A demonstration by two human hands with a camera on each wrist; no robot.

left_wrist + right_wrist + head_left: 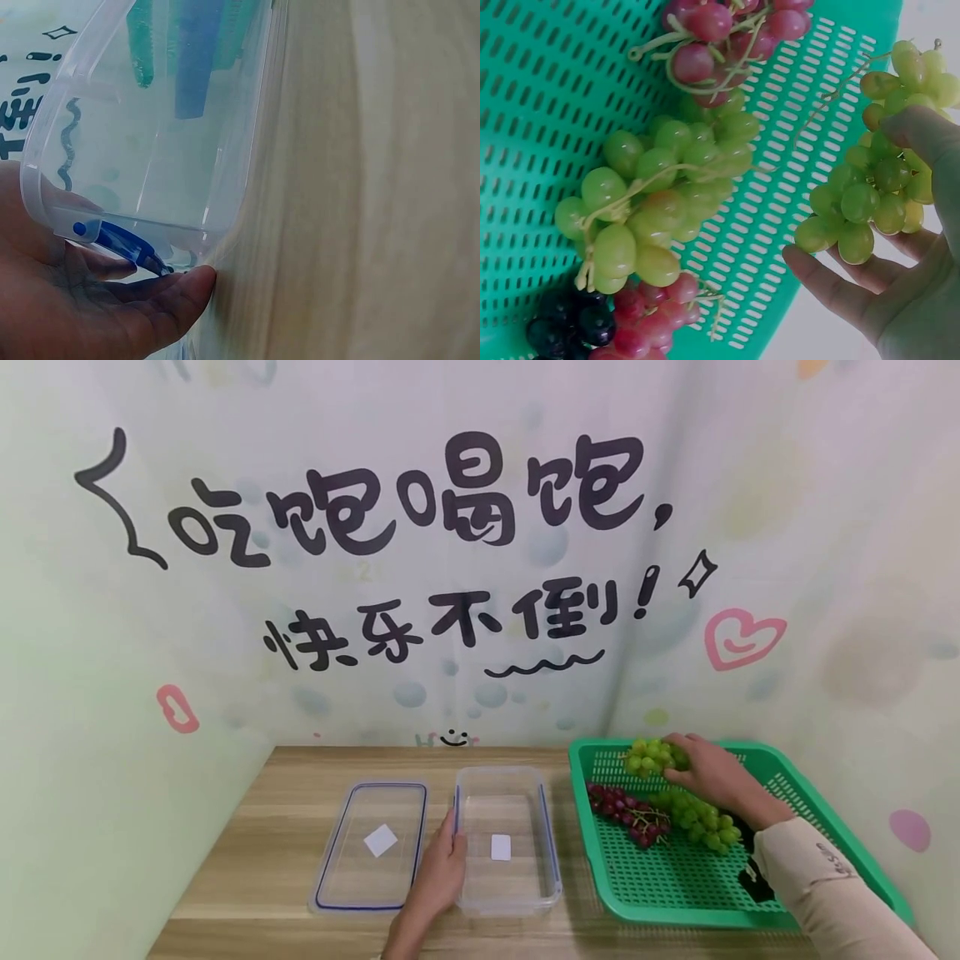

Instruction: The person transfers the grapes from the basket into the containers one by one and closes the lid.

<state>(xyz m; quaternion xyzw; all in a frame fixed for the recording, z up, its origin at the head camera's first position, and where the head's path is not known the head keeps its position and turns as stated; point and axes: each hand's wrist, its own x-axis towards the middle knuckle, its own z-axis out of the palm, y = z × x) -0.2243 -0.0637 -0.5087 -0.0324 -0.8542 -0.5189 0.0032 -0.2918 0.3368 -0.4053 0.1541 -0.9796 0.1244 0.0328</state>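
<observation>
My right hand (708,768) grips a bunch of green grapes (647,757) above the back of a green basket (622,902). In the right wrist view its thumb and fingers lie around the bunch, a thin stem trailing from it. Another green grape bunch (652,202) lies in the basket, between red grapes (705,30) and a pinkish-red bunch (649,315) beside black grapes (570,322). My left hand (438,868) holds the left wall of a clear plastic food box (506,906), its fingers by a blue latch (124,244). The box stands open, with a white label on its bottom.
Left of the box lies its clear lid (375,885) with a blue seal and a white label. All stand on a wooden table (247,868). A printed cloth backdrop (450,693) closes off the back and sides.
</observation>
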